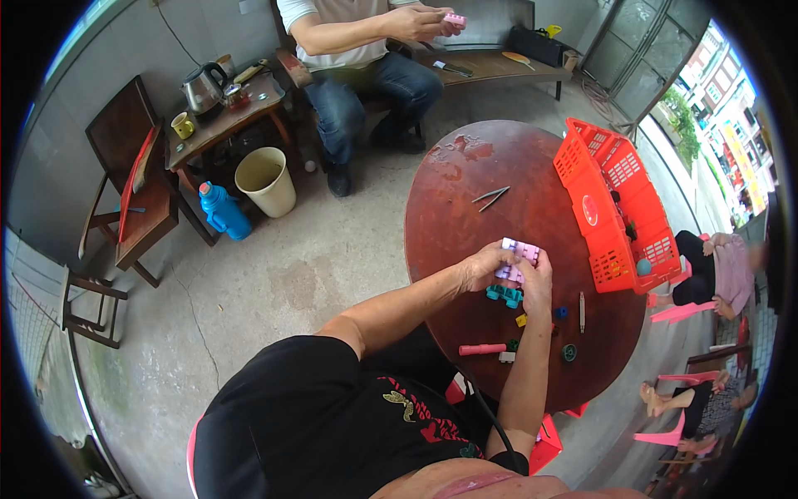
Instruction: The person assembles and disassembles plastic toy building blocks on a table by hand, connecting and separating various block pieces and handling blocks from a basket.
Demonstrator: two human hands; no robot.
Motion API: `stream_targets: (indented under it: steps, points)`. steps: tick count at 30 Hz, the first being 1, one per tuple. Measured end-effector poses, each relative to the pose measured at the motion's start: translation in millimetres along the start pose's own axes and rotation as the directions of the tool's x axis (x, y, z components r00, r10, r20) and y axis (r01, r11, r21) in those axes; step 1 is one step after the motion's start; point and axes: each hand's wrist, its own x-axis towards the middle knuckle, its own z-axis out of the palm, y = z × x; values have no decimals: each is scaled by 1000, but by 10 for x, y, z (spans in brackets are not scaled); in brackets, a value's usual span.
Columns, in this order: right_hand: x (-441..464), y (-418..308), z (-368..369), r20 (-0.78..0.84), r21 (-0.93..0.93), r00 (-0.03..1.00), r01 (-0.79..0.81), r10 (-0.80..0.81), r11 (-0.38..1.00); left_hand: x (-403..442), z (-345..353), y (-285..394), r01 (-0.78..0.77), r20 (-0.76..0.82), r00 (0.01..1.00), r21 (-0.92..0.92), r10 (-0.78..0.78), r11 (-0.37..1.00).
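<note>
Near the middle of the round table, my left hand (485, 268) and my right hand (537, 279) both grip a pink and lilac studded toy building block piece (520, 249). Fingers press on it from both sides, and part of it is hidden by them. Just below the hands sits a teal toy block piece (504, 295), shaped like a small vehicle. By my right forearm lie a yellow block (521, 320), a blue block (562, 312), a pink rod-shaped piece (482, 349) and a white block (506, 358).
Dark tweezers (490, 198) lie on the round table (449, 224). At its right is a red basket (590, 212) with small parts. A slim stick (582, 312) and round green piece (569, 353) lie nearby. Another person (357, 50) sits opposite, holding a pink block piece (454, 20).
</note>
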Motion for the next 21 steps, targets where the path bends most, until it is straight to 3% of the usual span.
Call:
stream_targets:
  steps: [1,7,12,18,21]
  points:
    - [-11,-25,3,-2,-1,1000,1,-1,1000,0,-7,7,21,9,1000,-60,-21,998]
    - [-140,-181,87,22,-1,1000,-7,7,1000,-7,2,-41,-70,18,997,30,69,997]
    - [-172,-94,119,-69,-163,997,12,-23,987,-27,64,-51,-26,-16,999,140,28,990]
    - [-210,-158,104,-72,-51,997,-9,5,999,-66,78,18,-21,-6,1000,127,22,992]
    - [-189,-128,53,-91,-59,996,6,-11,998,19,-39,-28,-78,-6,997,227,81,971]
